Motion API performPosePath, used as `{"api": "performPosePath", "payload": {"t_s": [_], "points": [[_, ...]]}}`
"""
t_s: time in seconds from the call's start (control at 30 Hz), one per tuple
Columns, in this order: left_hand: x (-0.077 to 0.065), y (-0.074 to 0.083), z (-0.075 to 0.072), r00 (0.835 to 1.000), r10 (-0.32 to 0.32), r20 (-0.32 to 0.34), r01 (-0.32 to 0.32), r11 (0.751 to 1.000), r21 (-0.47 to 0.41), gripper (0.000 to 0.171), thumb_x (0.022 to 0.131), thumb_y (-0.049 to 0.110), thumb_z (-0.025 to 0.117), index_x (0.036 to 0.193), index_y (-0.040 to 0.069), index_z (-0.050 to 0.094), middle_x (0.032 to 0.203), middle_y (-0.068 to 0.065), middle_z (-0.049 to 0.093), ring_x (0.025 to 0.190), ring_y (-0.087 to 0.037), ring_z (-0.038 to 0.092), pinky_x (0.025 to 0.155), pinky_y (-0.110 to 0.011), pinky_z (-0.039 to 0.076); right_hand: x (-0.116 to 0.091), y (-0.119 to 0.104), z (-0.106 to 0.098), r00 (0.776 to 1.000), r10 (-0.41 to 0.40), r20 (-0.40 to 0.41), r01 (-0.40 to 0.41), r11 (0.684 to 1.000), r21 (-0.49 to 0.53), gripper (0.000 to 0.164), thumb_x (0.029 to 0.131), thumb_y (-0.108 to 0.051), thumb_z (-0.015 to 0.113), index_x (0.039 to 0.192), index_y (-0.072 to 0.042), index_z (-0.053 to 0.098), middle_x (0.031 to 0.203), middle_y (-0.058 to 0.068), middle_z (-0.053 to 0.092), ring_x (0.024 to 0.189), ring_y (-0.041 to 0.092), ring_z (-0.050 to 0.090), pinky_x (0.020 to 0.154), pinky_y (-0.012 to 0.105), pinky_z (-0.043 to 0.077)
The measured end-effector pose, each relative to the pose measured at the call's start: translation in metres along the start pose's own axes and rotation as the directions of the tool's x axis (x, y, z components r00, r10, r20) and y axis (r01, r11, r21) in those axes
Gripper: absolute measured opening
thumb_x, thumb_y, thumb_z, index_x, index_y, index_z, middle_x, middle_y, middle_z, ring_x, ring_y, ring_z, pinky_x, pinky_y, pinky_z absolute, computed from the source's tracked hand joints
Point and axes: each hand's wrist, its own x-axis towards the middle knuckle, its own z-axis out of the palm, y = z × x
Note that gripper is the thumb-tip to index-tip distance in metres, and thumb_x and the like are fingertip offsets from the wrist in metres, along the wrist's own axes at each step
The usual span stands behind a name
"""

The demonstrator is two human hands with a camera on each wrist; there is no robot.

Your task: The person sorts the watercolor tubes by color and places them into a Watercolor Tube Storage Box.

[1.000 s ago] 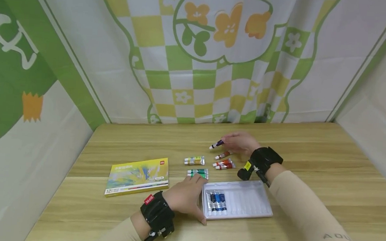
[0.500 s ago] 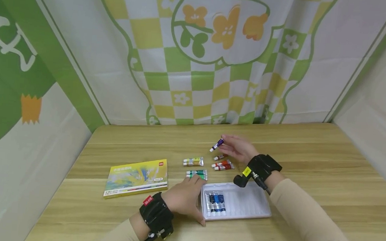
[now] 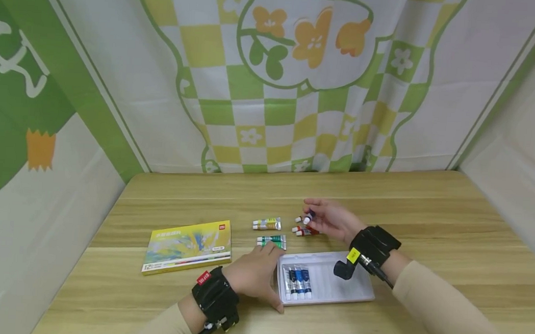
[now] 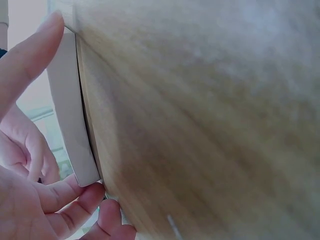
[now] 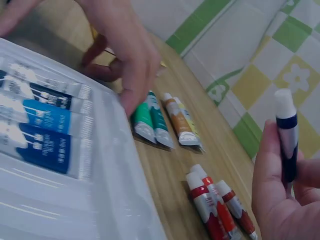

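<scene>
My right hand (image 3: 335,219) pinches a dark purple paint tube (image 5: 287,135) between thumb and fingers, raised above the table with its white cap up in the right wrist view. Under that hand lie red and orange paint tubes (image 5: 210,205) and a brown one (image 5: 236,207), partly covered by it in the head view. My left hand (image 3: 254,271) grips the left end of a white plastic tray (image 3: 342,297), thumb at the near corner and fingers at the far one. Blue, black and silvery paint tubes (image 3: 299,283) lie side by side in the tray's left part.
Two green paint tubes (image 3: 272,240) lie just beyond my left fingers. Yellow and ochre tubes (image 3: 267,223) are farther back. A yellow paint box (image 3: 189,246) lies flat at the left. A patterned curtain (image 3: 271,111) hangs behind the wooden table (image 3: 155,193).
My right hand lifts the purple tube, then brings it nearer and slightly right, turning its cap end toward me. The left hand stays on the tray.
</scene>
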Motion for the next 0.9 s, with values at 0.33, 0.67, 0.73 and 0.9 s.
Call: {"api": "performPosePath", "payload": {"t_s": [0.33,0.67,0.73,0.9], "points": [[0.001,0.0,0.001,1.0,0.003,-0.005,-0.003,1.0,0.009,0.115,0.049,0.065,0.08,0.138,0.005,0.039,0.131,-0.007,0.044,0.115,-0.024,0.046,0.097,-0.036,0.047,-0.021,0.006,0.003,1.0,0.015,-0.011,-0.015,0.995,-0.095,0.036,0.093,-0.02,0.056,0.124,-0.001,0.052,0.099,0.004,0.069,0.085,0.01,0.066,0.076,0.018,0.054],[0.0,0.002,-0.002,1.0,0.004,-0.003,-0.004,1.0,-0.002,0.113,0.051,0.063,0.082,0.138,0.005,0.039,0.131,-0.008,0.044,0.115,-0.025,0.046,0.097,-0.037,0.047,-0.05,0.021,0.012,0.996,0.038,-0.078,-0.037,0.999,0.014,0.043,0.102,-0.017,0.033,0.141,0.0,0.029,0.094,0.0,0.058,0.076,0.007,0.051,0.066,0.017,0.044],[0.0,0.002,-0.002,1.0,0.004,-0.005,-0.004,1.0,-0.002,0.113,0.051,0.062,0.082,0.138,0.005,0.039,0.131,-0.008,0.044,0.114,-0.025,0.046,0.096,-0.037,0.047,-0.057,0.025,0.015,0.996,0.037,-0.087,-0.035,0.999,0.024,0.043,0.102,-0.017,0.033,0.14,0.001,0.029,0.097,0.002,0.057,0.08,0.009,0.048,0.067,0.018,0.041],[0.001,0.002,0.0,1.0,0.002,-0.005,-0.002,1.0,-0.002,0.113,0.051,0.062,0.082,0.138,0.005,0.04,0.13,-0.007,0.044,0.114,-0.024,0.046,0.096,-0.037,0.047,-0.069,0.03,0.017,0.998,0.051,-0.034,-0.051,0.999,-0.007,0.047,0.1,-0.011,0.035,0.144,0.003,0.023,0.134,0.02,0.047,0.092,0.011,0.046,0.076,0.018,0.042]]}}
